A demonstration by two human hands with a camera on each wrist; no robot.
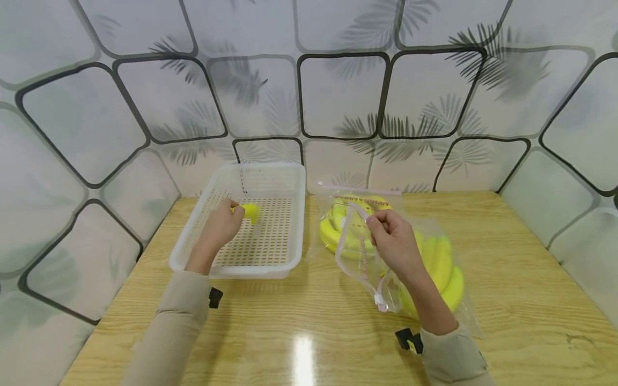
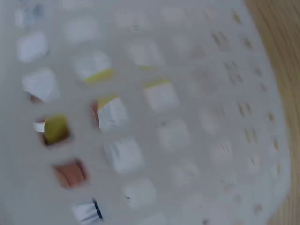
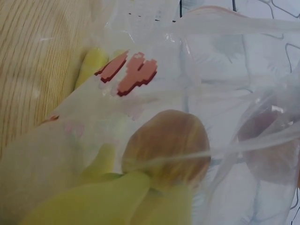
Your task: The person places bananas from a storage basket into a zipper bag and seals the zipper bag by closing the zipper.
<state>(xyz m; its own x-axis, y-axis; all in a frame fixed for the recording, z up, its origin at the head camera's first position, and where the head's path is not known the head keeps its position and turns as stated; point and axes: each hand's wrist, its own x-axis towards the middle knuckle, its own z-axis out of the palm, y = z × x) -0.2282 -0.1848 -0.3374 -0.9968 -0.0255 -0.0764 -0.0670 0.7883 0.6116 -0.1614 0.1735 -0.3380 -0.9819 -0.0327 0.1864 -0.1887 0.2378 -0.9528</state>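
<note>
Inside the white plastic basket (image 1: 295, 214), my left hand (image 1: 223, 222) grips a yellow banana (image 1: 251, 212), mostly hidden by the fingers. In the left wrist view the basket wall (image 2: 178, 117) fills most of the picture, with bits of yellow showing through its holes. My right hand (image 1: 398, 244) pinches the rim of a clear zip bag (image 1: 354, 262), whose mouth gapes toward the left. Bananas (image 1: 439, 265) lie in this bag, under and beside the right wrist. The right wrist view shows their stems and a fingertip-like brown shape through the film.
Behind the held bag lies another clear zip bag (image 1: 362, 190) with bananas (image 1: 329, 233) in it. All stands on a wooden table (image 1: 270, 332). A patterned wall (image 1: 343, 96) closes off the back and both sides, close behind the basket.
</note>
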